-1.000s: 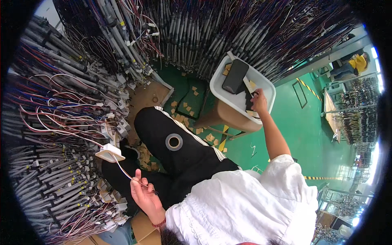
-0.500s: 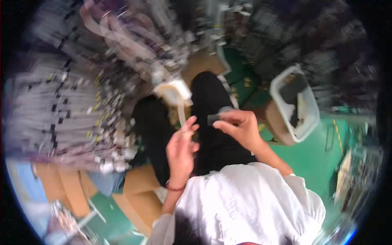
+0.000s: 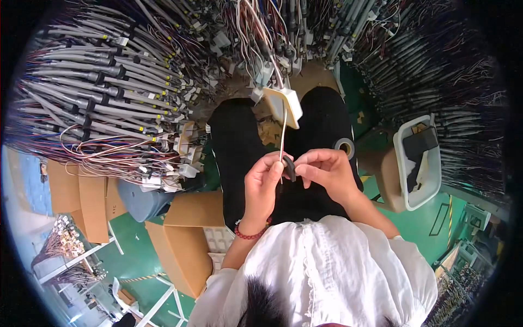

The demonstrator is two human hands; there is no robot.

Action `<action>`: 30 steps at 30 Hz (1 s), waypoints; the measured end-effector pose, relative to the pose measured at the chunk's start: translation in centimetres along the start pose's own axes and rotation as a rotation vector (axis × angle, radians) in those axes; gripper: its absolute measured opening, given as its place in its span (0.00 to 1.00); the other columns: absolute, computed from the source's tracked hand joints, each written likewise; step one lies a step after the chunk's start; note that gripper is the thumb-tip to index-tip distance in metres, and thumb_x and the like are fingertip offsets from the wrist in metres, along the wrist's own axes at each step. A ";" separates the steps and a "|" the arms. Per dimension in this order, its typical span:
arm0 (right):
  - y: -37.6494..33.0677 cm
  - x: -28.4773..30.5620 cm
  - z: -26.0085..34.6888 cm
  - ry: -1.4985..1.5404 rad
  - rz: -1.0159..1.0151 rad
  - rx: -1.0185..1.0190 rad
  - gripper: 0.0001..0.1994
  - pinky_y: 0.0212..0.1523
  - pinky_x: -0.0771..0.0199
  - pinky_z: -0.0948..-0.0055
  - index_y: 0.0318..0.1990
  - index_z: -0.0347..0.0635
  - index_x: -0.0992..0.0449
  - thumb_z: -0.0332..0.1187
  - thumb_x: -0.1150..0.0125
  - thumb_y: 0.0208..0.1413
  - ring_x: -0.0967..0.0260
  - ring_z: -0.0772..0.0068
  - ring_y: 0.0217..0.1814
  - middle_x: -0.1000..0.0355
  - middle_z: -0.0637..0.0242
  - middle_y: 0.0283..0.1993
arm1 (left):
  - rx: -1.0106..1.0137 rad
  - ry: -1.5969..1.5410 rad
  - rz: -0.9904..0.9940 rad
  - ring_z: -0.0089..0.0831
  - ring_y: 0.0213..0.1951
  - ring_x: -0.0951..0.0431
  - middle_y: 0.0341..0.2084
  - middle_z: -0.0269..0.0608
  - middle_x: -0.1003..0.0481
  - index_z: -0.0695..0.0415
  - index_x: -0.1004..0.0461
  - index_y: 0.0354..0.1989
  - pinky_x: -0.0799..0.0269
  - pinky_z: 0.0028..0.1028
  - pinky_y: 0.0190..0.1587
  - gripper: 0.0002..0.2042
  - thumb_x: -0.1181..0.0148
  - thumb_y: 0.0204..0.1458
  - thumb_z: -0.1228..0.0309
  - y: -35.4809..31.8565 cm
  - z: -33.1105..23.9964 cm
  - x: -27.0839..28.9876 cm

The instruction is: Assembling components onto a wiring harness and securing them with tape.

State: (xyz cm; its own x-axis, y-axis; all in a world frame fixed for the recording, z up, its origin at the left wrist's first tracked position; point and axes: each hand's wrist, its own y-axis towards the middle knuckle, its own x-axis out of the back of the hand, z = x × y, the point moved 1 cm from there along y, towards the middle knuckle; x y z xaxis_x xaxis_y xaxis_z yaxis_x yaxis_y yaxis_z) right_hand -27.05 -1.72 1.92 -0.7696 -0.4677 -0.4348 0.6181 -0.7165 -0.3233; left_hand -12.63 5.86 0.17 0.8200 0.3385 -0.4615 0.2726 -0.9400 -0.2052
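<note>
Between my knees hangs a cream-white plastic housing (image 3: 295,108), joined to a bundle of wires above it. A thin pale cable (image 3: 283,136) runs down from the housing to my left hand (image 3: 263,182), whose thumb and fingers pinch it. At those fingertips is a small dark, curved piece (image 3: 289,168); its exact kind I cannot make out. My right hand (image 3: 329,173) is closed on the right side of that dark piece, thumb against forefinger. Just beyond my right hand, by the right thigh, lies a grey roll of tape (image 3: 350,145).
Dense rows of grey cable harnesses (image 3: 98,90) fill the left, with dark ones (image 3: 430,82) at the right. A white bin (image 3: 400,158) holding dark scraps stands right of my knee. Cardboard boxes (image 3: 174,261) and a blue roll (image 3: 139,199) sit at the left.
The view has steadied and shifted. My hands, apart before, have come together; the dark piece carried by my right hand now meets the cable at my left fingertips.
</note>
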 end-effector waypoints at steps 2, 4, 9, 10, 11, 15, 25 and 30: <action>-0.1 -0.1 0.0 -0.019 -0.012 0.023 0.06 0.25 0.32 0.84 0.36 0.33 0.22 0.26 0.37 0.52 0.33 0.84 0.24 0.25 0.69 0.30 | -0.040 0.032 0.014 0.20 0.37 0.27 0.41 0.38 0.26 0.65 0.28 0.42 0.31 0.21 0.41 0.11 0.48 0.60 0.68 0.0 0.0 0.1; -0.1 -0.1 -0.1 -0.072 -0.019 0.049 0.05 0.24 0.32 0.85 0.35 0.33 0.22 0.25 0.38 0.52 0.32 0.85 0.25 0.26 0.69 0.30 | -0.060 0.050 0.000 0.20 0.37 0.27 0.41 0.38 0.26 0.65 0.28 0.42 0.31 0.21 0.42 0.11 0.48 0.60 0.69 0.0 0.0 0.0; 0.0 -0.2 -0.3 -0.028 -0.017 0.027 0.05 0.23 0.34 0.85 0.33 0.33 0.23 0.27 0.38 0.53 0.34 0.86 0.23 0.27 0.70 0.29 | -0.036 0.054 0.002 0.20 0.37 0.27 0.41 0.38 0.26 0.65 0.28 0.42 0.31 0.21 0.42 0.11 0.48 0.60 0.69 0.0 0.4 0.1; 0.0 -0.2 -0.4 -0.009 -0.013 0.018 0.05 0.22 0.36 0.86 0.32 0.33 0.23 0.27 0.38 0.53 0.35 0.86 0.23 0.27 0.70 0.28 | -0.020 0.042 0.009 0.19 0.37 0.27 0.41 0.38 0.26 0.65 0.28 0.42 0.32 0.21 0.42 0.11 0.48 0.60 0.69 0.0 0.5 0.1; 0.0 -0.3 -0.3 -0.008 -0.011 0.018 0.05 0.22 0.36 0.86 0.32 0.33 0.23 0.27 0.38 0.53 0.35 0.86 0.23 0.27 0.70 0.28 | -0.020 0.044 0.008 0.19 0.37 0.27 0.41 0.38 0.26 0.65 0.28 0.42 0.32 0.21 0.42 0.11 0.48 0.60 0.69 0.0 0.5 0.0; -0.2 -0.6 -0.4 0.036 -0.062 0.000 0.03 0.21 0.38 0.84 0.31 0.35 0.25 0.26 0.41 0.53 0.37 0.84 0.21 0.30 0.70 0.25 | 0.051 -0.067 0.036 0.21 0.41 0.27 0.44 0.40 0.26 0.65 0.28 0.43 0.31 0.22 0.45 0.11 0.48 0.60 0.69 0.1 0.4 0.1; 0.5 -1.2 -1.8 -0.326 -0.261 0.266 0.04 0.25 0.37 0.86 0.32 0.33 0.26 0.25 0.41 0.54 0.38 0.89 0.24 0.30 0.75 0.27 | 0.044 -0.007 -0.028 0.28 0.49 0.29 0.50 0.43 0.31 0.66 0.27 0.39 0.34 0.29 0.55 0.09 0.49 0.60 0.72 -0.4 0.0 -0.9; 0.9 -0.5 -1.7 -0.040 -0.115 0.083 0.04 0.24 0.37 0.85 0.34 0.34 0.28 0.27 0.43 0.55 0.37 0.87 0.23 0.30 0.73 0.27 | 0.103 -0.086 -0.134 0.23 0.43 0.26 0.43 0.38 0.28 0.65 0.27 0.41 0.30 0.25 0.49 0.09 0.48 0.60 0.70 -0.3 0.3 -0.4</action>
State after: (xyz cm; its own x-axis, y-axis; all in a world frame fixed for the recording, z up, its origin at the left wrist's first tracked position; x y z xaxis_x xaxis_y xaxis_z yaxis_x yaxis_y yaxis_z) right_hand -25.84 -1.26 0.44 -0.8413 -0.3989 -0.3649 0.5113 -0.8063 -0.2975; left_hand -13.16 6.01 0.13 0.7326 0.4670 -0.4952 0.3201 -0.8784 -0.3548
